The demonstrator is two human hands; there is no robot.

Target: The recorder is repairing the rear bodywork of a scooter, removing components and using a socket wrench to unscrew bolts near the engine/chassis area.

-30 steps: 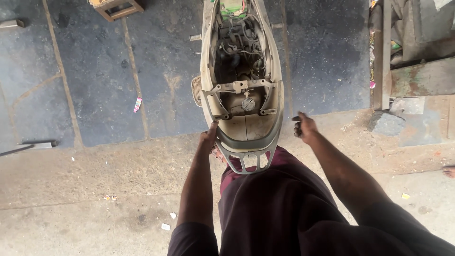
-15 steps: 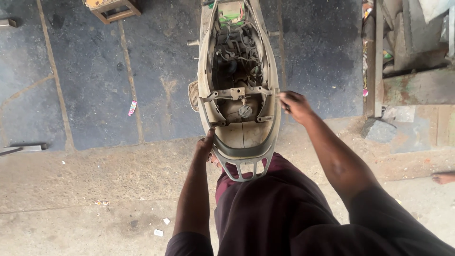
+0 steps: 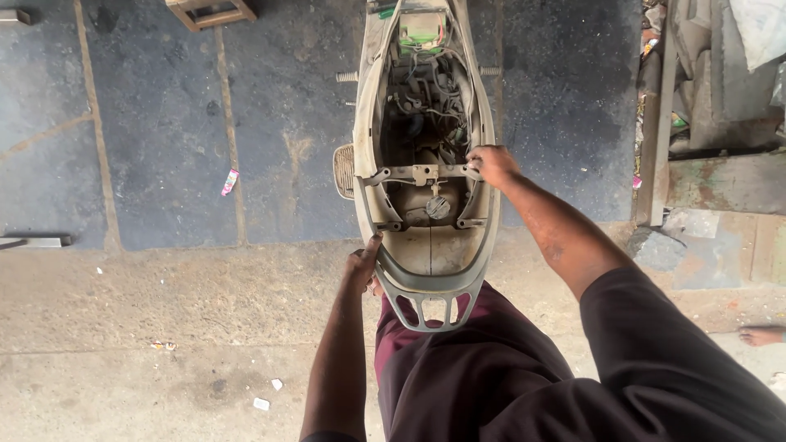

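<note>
Head view: nearest is the person's dark maroon clothing, and just beyond it the grey metal grab rail (image 3: pixel 434 307) at the tail of a seatless beige scooter body (image 3: pixel 426 164). The left hand (image 3: pixel 363 266) presses the body's left rear edge, thumb up, fingers hidden behind it, so their grip cannot be told. The right hand (image 3: pixel 491 164) curls closed on the right end of the metal cross bracket (image 3: pixel 422 173) spanning the open bay. This looks like steadying or checking the bracket; shifting it would need a firm hold. Farther left, a small pink-and-white wrapper (image 3: pixel 230 181) lies on the dark floor; a green rectangular part (image 3: pixel 422 29) sits at the bay's far end.
</note>
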